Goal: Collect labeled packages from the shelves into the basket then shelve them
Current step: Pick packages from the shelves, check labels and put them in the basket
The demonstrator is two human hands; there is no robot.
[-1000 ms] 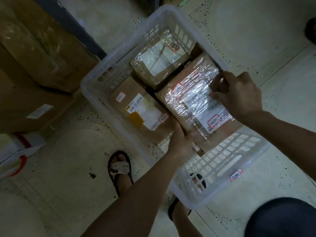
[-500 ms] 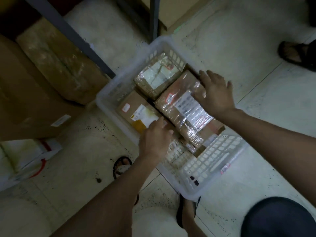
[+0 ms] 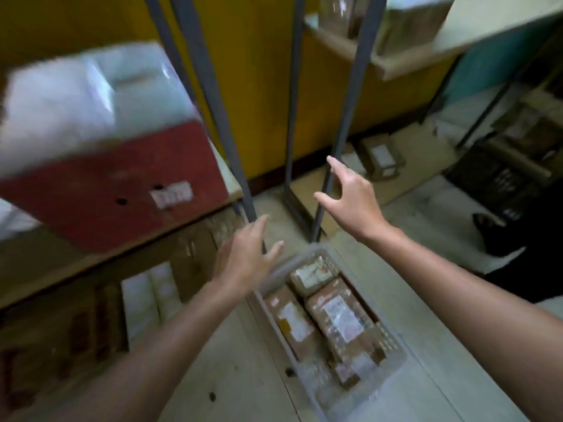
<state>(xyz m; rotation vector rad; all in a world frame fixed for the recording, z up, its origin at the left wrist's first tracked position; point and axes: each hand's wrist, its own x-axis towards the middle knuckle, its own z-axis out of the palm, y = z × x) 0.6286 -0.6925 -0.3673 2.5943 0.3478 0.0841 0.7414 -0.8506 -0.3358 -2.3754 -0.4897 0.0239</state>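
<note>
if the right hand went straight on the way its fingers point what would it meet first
Most likely the grey shelf upright. The right hand is open, with its fingers spread and aimed up and forward, overlapping that post. The view is blurred and depth is unclear, so it might pass just beside it.

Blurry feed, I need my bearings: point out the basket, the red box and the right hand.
basket [image 3: 393, 345], head view, on its right lattice wall.
red box [image 3: 106, 193], head view, on its red front face.
right hand [image 3: 353, 199], head view, on the back of the hand.
</note>
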